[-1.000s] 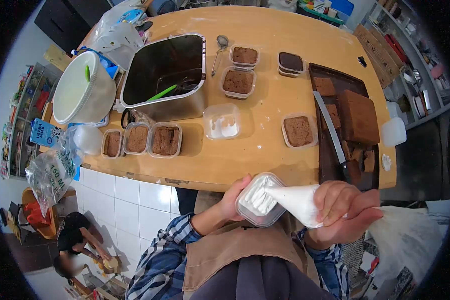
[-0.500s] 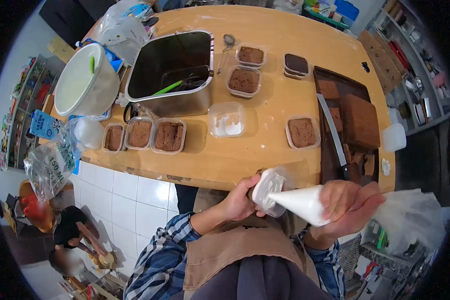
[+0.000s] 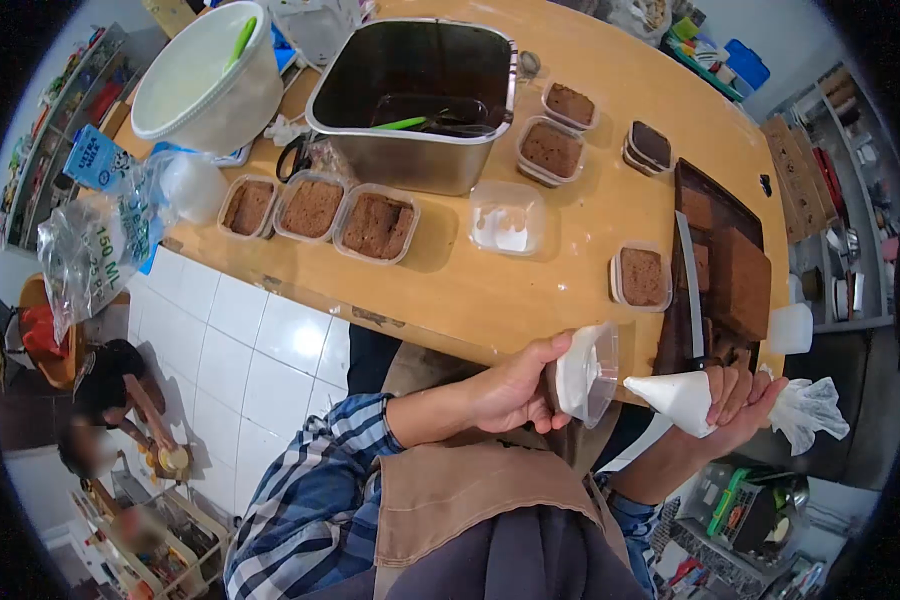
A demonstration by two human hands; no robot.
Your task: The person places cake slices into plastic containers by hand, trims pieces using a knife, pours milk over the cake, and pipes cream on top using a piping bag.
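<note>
My left hand (image 3: 518,392) is closed around a clear plastic cup (image 3: 602,385), which is tilted on its side above the table's front edge. White cream (image 3: 578,372) lies in a layer inside it. In my right hand (image 3: 738,408) is a piping bag (image 3: 670,396) filled with white cream, squeezed around its middle with the loose end sticking out to the right. Its tip points left and sits a little apart from the cup. Beyond the hands stands a cup of brown cake (image 3: 642,277), beside a clear cup with white cream smears (image 3: 507,218).
At right, a dark tray (image 3: 682,335) holds cake blocks (image 3: 738,285) and a long knife (image 3: 689,275). Several cake cups (image 3: 377,224) line the left front edge. Behind stand a metal tub (image 3: 400,165) and white bucket (image 3: 210,110). Another person (image 3: 120,385) sits lower left.
The piping bag's tip has pulled away from the cream, rightward. My left hand has tipped the cup further onto its side. The camera view has turned, shifting the table.
</note>
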